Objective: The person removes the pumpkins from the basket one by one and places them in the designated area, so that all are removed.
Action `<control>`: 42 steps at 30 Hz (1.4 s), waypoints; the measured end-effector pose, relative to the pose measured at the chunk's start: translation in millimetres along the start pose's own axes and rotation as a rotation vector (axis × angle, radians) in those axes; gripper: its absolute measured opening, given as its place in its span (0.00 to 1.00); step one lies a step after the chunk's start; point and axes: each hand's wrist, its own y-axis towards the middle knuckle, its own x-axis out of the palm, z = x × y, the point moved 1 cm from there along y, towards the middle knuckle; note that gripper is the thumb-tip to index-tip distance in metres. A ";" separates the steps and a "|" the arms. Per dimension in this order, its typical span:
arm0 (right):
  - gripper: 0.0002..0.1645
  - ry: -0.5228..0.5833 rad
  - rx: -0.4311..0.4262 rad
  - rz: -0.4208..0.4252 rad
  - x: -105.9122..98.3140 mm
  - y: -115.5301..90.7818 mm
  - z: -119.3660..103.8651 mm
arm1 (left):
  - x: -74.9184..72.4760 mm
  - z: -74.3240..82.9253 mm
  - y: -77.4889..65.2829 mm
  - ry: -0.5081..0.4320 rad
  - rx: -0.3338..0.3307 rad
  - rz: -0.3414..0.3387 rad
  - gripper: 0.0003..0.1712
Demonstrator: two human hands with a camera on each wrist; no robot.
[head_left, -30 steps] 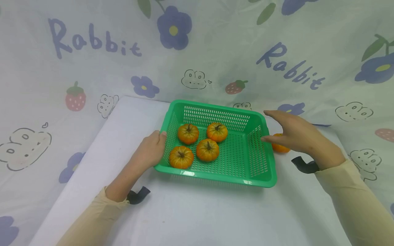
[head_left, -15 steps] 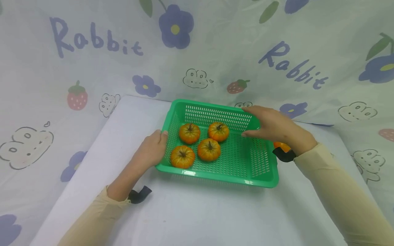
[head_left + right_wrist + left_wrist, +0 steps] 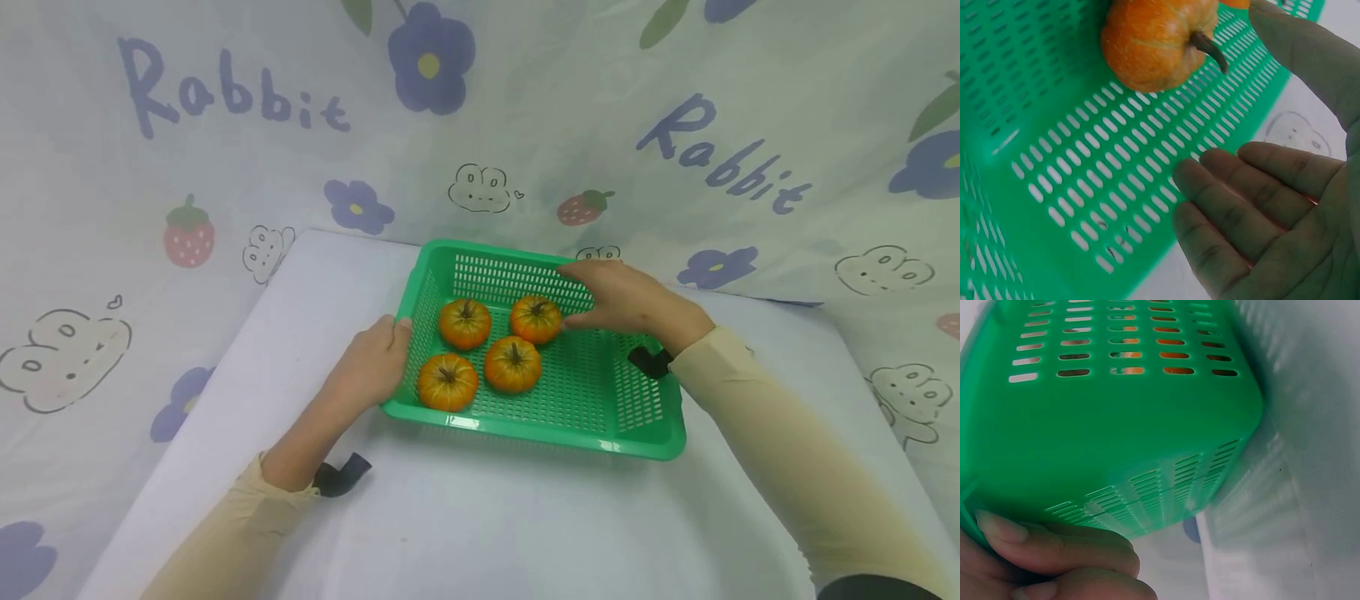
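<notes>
A green plastic basket [image 3: 525, 429] stands on the white table, with several small orange pumpkins grouped in its left half. My left hand [image 3: 367, 362] grips the basket's left rim; in the left wrist view its fingers [image 3: 1060, 553] curl against the outer wall [image 3: 1104, 419]. Over the basket's back right part, my right hand [image 3: 622, 300] spreads thumb and fingers apart and holds nothing. The thumb tip is right at the back right pumpkin [image 3: 536, 319]. In the right wrist view a pumpkin [image 3: 1157, 44] with a curved dark stem sits beyond the straight fingers [image 3: 1229, 212].
The white tabletop [image 3: 480, 525] extends in front of the basket and to both sides. Close behind it hangs a pale cloth [image 3: 525, 108] printed with flowers, strawberries and rabbits. Black curved pieces [image 3: 341, 477] sit at both wrists.
My right hand has moved left from outside the basket's right rim to over its inside. The pumpkin seen on the table at the right is now hidden behind the right arm. The left hand keeps its hold.
</notes>
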 end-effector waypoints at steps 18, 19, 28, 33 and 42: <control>0.43 0.082 0.022 -0.124 29.9 28.8 4.4 | 5.8 0.1 3.7 0.003 0.007 0.009 0.26; 0.43 0.088 0.025 -0.124 31.0 29.0 5.2 | 5.6 0.3 3.6 0.002 0.007 0.009 0.26; 0.43 0.097 0.027 -0.137 36.4 32.8 2.9 | 3.1 -0.7 1.7 0.001 -0.004 0.013 0.26; 0.44 0.096 0.037 -0.144 40.2 35.5 4.2 | 3.8 -1.8 1.8 -0.005 -0.009 0.010 0.26; 0.49 0.088 0.040 -0.144 42.9 37.1 5.2 | 3.6 -2.6 2.6 0.005 -0.022 0.006 0.26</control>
